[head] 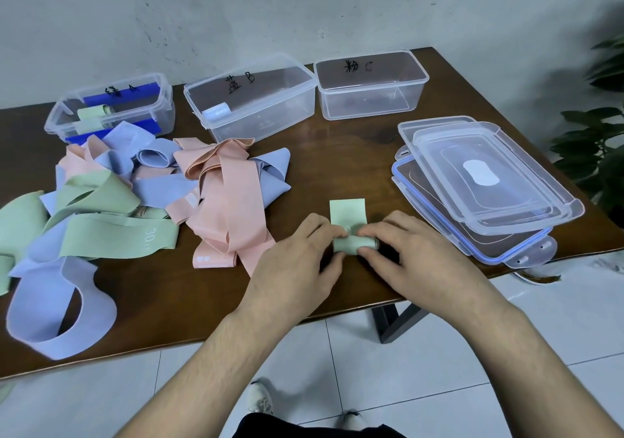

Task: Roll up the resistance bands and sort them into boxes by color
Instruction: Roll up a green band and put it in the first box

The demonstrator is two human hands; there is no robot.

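The person's forearms are bare, with no sleeves, watch or rings on the left hand (297,262) or right hand (415,255). Below the tabletop (337,154), dark clothing and light shoes show.

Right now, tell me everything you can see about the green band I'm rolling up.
The green band is pale mint, a flat stretchy-looking fabric strip. Most of it is already wound into a tight little roll lying on the brown table near its front edge; a short flat tail still runs away from the roll toward the boxes. The left hand and the right hand pinch the roll from either end with fingertips and thumbs. It lies apart from the pile of loose bands.
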